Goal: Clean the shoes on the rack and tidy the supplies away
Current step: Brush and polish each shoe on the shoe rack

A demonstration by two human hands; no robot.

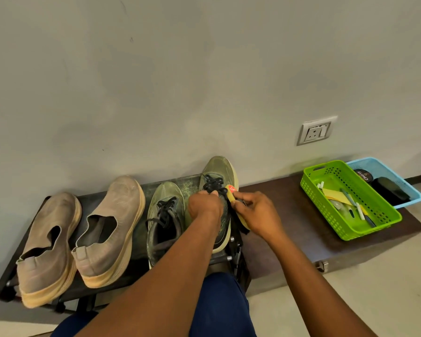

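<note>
Two pairs of shoes stand on a low dark rack (pixel 146 188): two beige slip-ons (pixel 51 239) on the left and two green lace-up sneakers on the right. My left hand (pixel 204 205) grips the laces and tongue of the right green sneaker (pixel 216 171), which is pushed further toward the wall than the left green sneaker (pixel 164 215). My right hand (pixel 258 212) holds a shoe brush (pixel 231 193) with a yellow wooden back and a red sticker against that sneaker's right side. Its bristles are mostly hidden.
On a dark brown mat (pixel 289 229) to the right sit a green basket (pixel 311 186) holding yellow cloth and small tools, and behind it a blue basket (pixel 384 164) with a polish tin and a black brush. A wall socket (pixel 317 131) is above. My blue-trousered knee is below.
</note>
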